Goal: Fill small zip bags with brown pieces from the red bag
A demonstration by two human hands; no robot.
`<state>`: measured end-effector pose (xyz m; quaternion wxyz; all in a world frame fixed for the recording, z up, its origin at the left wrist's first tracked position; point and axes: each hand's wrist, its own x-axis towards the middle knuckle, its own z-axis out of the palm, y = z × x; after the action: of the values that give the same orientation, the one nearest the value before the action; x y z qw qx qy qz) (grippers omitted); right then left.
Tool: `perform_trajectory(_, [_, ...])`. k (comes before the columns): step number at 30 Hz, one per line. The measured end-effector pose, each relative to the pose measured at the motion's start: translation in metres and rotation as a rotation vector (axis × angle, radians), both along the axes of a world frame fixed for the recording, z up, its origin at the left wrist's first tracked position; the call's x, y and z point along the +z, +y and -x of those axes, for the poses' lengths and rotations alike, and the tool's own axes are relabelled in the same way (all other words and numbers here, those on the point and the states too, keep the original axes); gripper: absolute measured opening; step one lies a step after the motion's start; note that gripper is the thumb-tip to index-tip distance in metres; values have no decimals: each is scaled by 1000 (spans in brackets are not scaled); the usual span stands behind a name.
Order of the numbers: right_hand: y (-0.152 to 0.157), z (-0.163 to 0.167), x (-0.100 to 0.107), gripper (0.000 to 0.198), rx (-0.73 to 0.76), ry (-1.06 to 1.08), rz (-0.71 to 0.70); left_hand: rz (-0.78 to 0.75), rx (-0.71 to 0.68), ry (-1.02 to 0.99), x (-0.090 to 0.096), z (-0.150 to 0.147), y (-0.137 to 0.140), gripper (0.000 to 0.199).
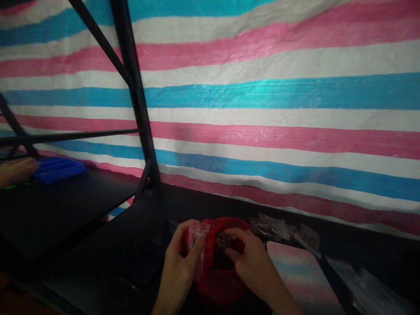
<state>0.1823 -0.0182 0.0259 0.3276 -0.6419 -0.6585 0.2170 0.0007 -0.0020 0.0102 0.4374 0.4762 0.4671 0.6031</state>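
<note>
Near end, bottom center: red bag [223, 291] sits on the black table [98, 262], mouth open and facing up, brown pieces [222, 239] inside; too dim to say what they are. Left hand [180, 256] is at the red bag's left edge, thumb and fingers pinched on a clear plastic bag [200, 249], which hangs against the red rim. Right hand [246, 256] comes in from lower right, fingers curled into the red bag's mouth, at the brown pieces; can't tell if they're clamped on any or just touching. Right of that hand, lower right of frame: glossy flat panel [302, 275] with rounded corners, mirroring the stripes, then flat clear bags [370, 286] toward the corner. Just behind the panel, a row of small filled packets [272, 228] lies on the table, contents brownish, blurred. Farther, left edge of frame: another person's hand [19, 171] beside a blue tray [59, 169] on a second black surface [65, 197]. Black metal post [136, 94] with braces stands left of center. Behind everything: striped sheet [278, 94], pink, white, blue, wrinkled.
</note>
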Motion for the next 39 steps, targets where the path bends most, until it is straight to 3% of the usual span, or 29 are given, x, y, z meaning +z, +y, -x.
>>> perform_trajectory(4, [2,-11,10,43,47,204,12,-364,241,407,-11,10,-2,28])
perform_trajectory(7, [-3,-15,27,41,89,243,-37,-484,174,595,-15,11,-4,24])
perform_trajectory(10, [-11,-12,42,42,116,229,-64,-447,27,668,-18,8,-4,27])
perform_trajectory(17, [-20,6,49,50,195,-28,-140,-259,-40,732,-18,-4,-10,38])
perform_trajectory(24, [-21,14,49,72,370,-92,-292,-144,-132,660,-16,-10,-15,48])
perform_trajectory(31, [-21,13,54,52,380,-83,-466,-247,-164,508,-28,2,-15,49])
perform_trajectory(35, [-21,15,58,46,346,-109,-599,-244,-116,332,-20,-2,-20,44])
perform_trajectory(39, [-20,15,64,38,262,-98,-705,-277,26,204,-7,-5,-23,40])
